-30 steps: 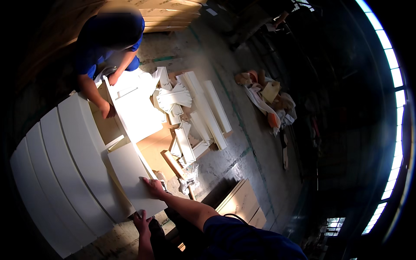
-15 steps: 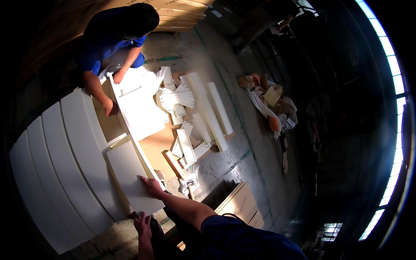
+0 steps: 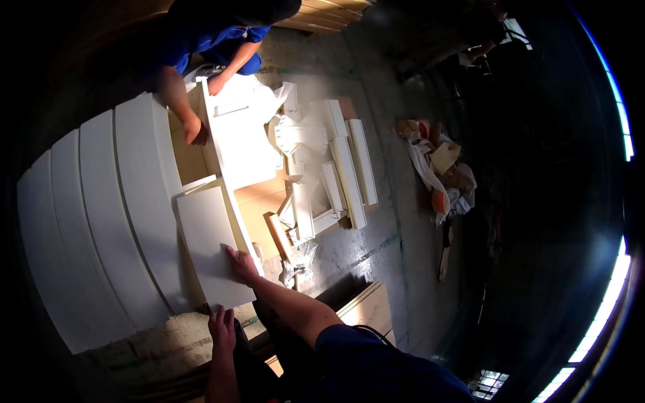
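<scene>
A flat white panel (image 3: 209,235) lies over the near part of a long white cabinet-like piece (image 3: 138,181) with several broad boards side by side. My right hand (image 3: 240,264) rests on the panel's right part, with its fingers stretched over the surface. At the panel's near edge, the fingers of my left hand (image 3: 222,328) are bent against the rim; their undersides are hidden. Farther up, a co-worker's hand (image 3: 195,130) reaches into an open compartment (image 3: 190,158) of the piece. The co-worker's other hand (image 3: 216,84) is at its far end.
White strips and parts (image 3: 346,168) lie piled on cardboard (image 3: 255,205) to the right. A wooden bar (image 3: 279,236) and clear plastic wrap (image 3: 299,265) sit nearer me. Flat boxes (image 3: 366,305) stand by my right arm. Crumpled wrapping (image 3: 440,168) lies farther right on the floor.
The whole view has shifted, so the scene sits higher in the picture. Both my hands stay at the white panel, which has hardly moved against the cabinet-like piece.
</scene>
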Tool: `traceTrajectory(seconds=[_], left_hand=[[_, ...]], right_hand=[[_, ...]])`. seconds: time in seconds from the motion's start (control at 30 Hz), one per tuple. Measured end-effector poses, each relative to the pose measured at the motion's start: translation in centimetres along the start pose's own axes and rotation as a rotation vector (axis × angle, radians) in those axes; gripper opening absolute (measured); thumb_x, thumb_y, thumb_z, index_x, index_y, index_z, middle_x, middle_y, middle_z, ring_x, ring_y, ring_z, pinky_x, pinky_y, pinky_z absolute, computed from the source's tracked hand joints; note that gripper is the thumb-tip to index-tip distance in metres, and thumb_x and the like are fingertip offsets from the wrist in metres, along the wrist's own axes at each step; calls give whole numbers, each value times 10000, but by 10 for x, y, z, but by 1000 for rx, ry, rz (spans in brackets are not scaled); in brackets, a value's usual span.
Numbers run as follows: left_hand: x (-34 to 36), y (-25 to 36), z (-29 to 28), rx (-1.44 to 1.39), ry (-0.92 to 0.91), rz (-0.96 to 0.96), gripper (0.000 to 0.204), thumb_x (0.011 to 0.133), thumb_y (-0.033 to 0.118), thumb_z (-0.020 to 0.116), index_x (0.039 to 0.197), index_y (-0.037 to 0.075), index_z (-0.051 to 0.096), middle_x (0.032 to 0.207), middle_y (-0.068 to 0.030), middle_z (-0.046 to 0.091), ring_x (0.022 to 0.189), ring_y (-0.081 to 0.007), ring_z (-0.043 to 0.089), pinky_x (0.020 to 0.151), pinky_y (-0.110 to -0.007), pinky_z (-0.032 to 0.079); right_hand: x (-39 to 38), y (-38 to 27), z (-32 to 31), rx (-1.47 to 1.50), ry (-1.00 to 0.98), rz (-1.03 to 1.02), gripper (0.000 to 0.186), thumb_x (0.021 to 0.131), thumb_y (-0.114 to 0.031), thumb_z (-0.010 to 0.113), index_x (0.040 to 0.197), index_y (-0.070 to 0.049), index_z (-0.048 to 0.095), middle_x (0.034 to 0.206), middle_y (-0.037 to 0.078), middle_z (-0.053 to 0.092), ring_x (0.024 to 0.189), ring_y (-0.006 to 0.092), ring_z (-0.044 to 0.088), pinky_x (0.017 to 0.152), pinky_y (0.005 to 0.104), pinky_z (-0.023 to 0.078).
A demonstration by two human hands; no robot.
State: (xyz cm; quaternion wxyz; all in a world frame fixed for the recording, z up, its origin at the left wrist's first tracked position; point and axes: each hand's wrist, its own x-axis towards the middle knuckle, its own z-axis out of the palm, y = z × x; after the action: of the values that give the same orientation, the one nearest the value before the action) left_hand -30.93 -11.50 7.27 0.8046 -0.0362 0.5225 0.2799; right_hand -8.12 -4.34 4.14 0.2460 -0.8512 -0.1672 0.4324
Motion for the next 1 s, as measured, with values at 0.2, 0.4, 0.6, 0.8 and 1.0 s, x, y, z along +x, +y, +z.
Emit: traceTrajectory(seconds=[0.2, 0.4, 0.6, 0.8, 1.0], left_hand=[[6, 9, -5, 95, 53, 35, 256, 959, 137, 667, 1161, 9, 577, 1124, -70, 615, 1044, -167, 631, 1005, -330, 540], [22, -2, -1, 7, 90, 80, 266, 944, 152, 690, 1140, -8, 607, 1109, -69, 624, 1021, -167, 641, 997, -327, 543], [45, -8, 25, 65, 236, 20, 252, 949, 151, 688, 1094, -36, 601, 1068, -97, 616, 999, -171, 645, 992, -303, 566], [58, -20, 26, 119, 437, -27, 199, 947, 138, 690, 926, -38, 600, 921, -127, 640, 847, -174, 676, 847, -247, 615], [69, -22, 26, 238, 523, -42, 239, 956, 143, 677, 954, -82, 597, 916, -150, 655, 826, -192, 683, 815, -256, 621]], right_hand=[[15, 32, 21, -81, -24, -251, 814, 945, -701, 460, 929, 90, 650, 752, 189, 646, 730, 282, 619, 708, 426, 492], [32, 27, 30, 171, -69, 100, 864, 929, -724, 473, 1084, 113, 622, 908, 201, 656, 876, 263, 619, 818, 411, 491], [54, 16, 21, 143, -79, 97, 843, 911, -734, 501, 1108, 79, 606, 973, 159, 648, 923, 219, 594, 862, 382, 478], [61, 23, 30, 174, -85, 95, 673, 959, -639, 514, 975, 22, 639, 876, 80, 654, 800, 141, 599, 738, 301, 505], [64, 32, 33, 135, -50, 79, 714, 951, -658, 513, 994, 42, 641, 891, 102, 654, 828, 159, 592, 761, 339, 504]])
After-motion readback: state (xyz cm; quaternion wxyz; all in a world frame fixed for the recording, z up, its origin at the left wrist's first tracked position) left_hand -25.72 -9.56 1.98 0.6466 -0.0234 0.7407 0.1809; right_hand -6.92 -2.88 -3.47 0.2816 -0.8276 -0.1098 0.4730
